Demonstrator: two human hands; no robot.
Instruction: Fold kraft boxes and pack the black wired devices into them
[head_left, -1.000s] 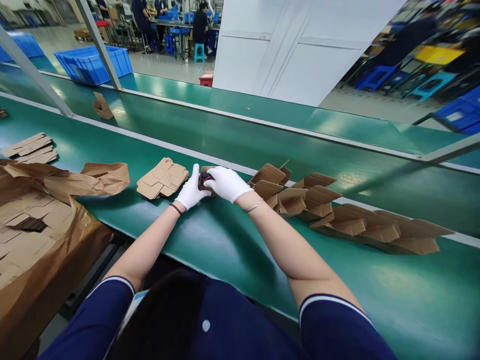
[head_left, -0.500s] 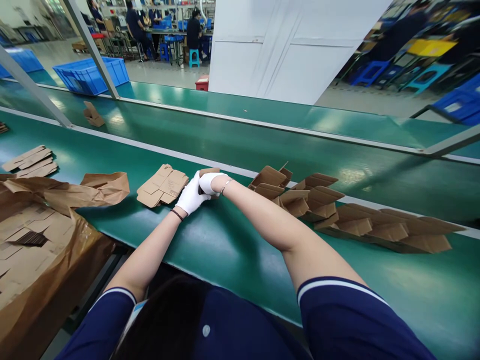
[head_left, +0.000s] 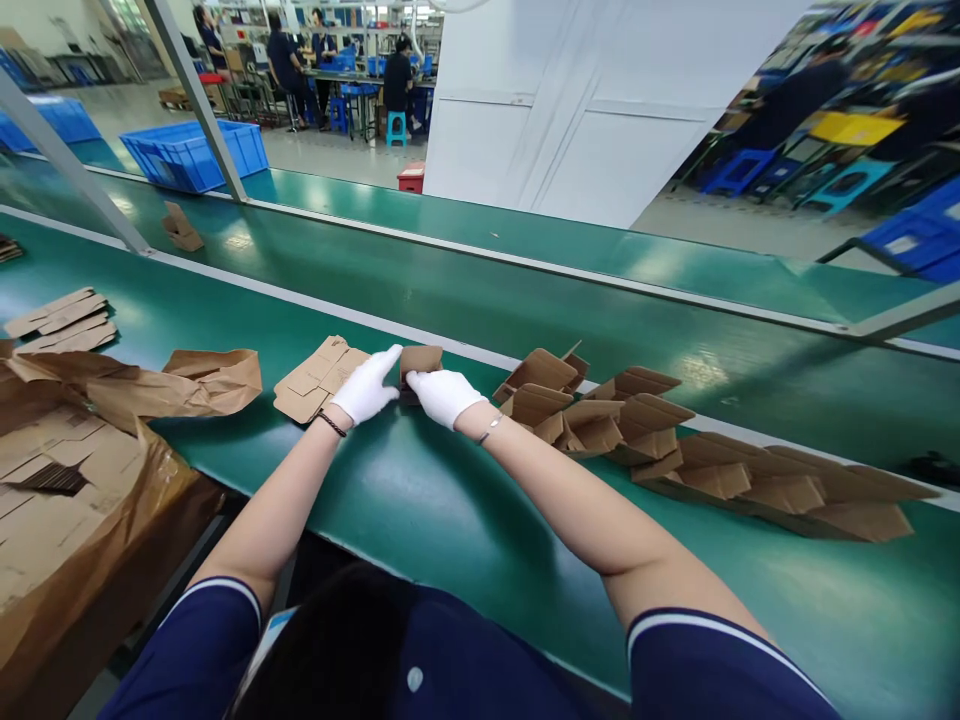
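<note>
A: Both gloved hands, left hand (head_left: 365,387) and right hand (head_left: 445,394), pinch the small box (head_left: 420,360) on the counter (head_left: 450,500).

B: Risky, I'd say: uneven squeezing could crush a flap, or knock the folded boxes (head_left: 592,410) just beside.

Only 1 view, worn on the head, looking forward and down along both arms at the near green bench (head_left: 420,500), close over it. Faces across 2 belts toward a far white wall (head_left: 600,110).

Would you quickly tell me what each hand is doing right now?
Left hand: closed on the small cardboard box.
Right hand: closed on the same box.
</note>
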